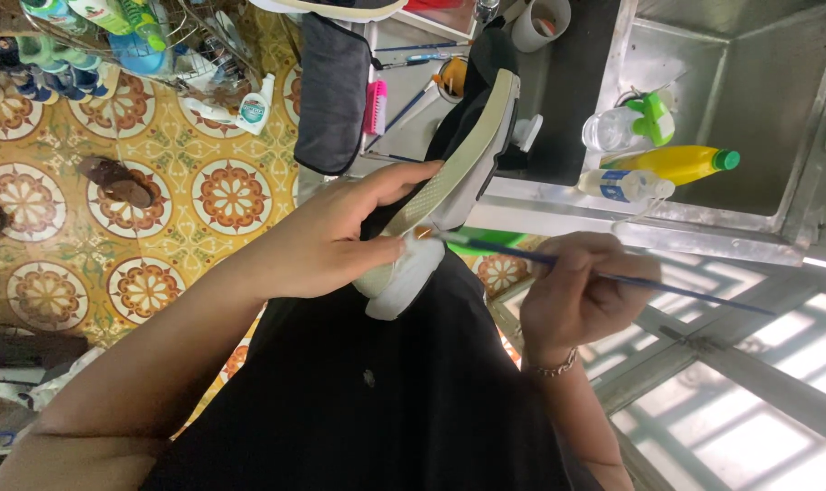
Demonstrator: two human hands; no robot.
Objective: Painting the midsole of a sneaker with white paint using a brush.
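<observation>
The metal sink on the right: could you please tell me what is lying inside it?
Inside the metal sink lie a yellow bottle with a green cap and two clear plastic bottles. The basin floor beneath them is covered from view.

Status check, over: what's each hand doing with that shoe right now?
Left hand grips the white shoe, sole up. Right hand holds a thin blue brush, tip at the sole's edge. Nothing between brush and shoe.

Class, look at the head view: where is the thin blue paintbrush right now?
The paintbrush lies centre-right, held in the right hand, its tip touching the shoe that the left hand grips.
</observation>
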